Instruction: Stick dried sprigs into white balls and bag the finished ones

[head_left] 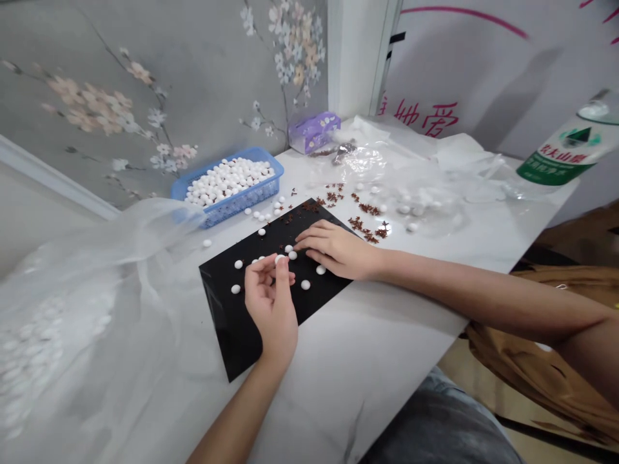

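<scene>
Gently, the left hand [271, 306], nearly closed, pinches a white pellet [279, 259].

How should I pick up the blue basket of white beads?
Grip the blue basket by its long near rim, coming from the table side with both hands: its far side sits by the wall, and the beads heap close to the rim, so keep it level.
</scene>
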Available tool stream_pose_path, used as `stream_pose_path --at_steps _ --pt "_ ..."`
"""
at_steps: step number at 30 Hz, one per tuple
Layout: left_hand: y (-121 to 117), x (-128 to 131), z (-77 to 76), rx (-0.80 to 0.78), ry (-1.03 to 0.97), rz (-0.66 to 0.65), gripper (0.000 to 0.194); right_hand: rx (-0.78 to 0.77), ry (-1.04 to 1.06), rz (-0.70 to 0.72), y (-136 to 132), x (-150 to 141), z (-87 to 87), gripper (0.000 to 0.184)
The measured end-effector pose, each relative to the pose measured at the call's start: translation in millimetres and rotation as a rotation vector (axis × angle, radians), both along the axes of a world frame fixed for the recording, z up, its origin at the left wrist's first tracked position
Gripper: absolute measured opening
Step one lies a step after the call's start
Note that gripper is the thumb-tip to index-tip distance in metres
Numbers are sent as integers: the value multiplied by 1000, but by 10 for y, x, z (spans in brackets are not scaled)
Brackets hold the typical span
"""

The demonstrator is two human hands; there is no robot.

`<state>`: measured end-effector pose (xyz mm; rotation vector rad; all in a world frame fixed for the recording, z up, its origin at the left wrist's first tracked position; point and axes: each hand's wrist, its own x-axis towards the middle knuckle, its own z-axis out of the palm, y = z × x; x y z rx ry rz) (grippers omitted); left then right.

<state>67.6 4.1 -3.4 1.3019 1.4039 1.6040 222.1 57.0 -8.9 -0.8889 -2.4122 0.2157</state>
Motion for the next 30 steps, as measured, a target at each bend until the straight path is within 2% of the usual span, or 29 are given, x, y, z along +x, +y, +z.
stream_pose_path --at_steps 7,10,17,20,23,26,30 --pt "29 -14 -17 -25 -44 -27 21 -129 -54 -1 51 -13 -75 31" --pt "33 -17 -25 -33 -57 -34 20 -135 -40 -13 43 -21 -70 30" --pt "37 -16 -26 -36 -79 -24 20 -137 59 -77 66 3 -21 14" --pt "44 -17 -30 -46 -85 -22 20 -113 89 -102 80 22 -17 17" --pt "49 -19 -33 -52 -91 -23 20 -111 23 -67 80 24 -17 24" --pt "50 -21 -32 -56 -98 -26 20 -160 -24 -50 76 14 -13 21" --pt "51 -23 -31 -63 -105 -31 21 -196 20 -99 87 22 6 20"
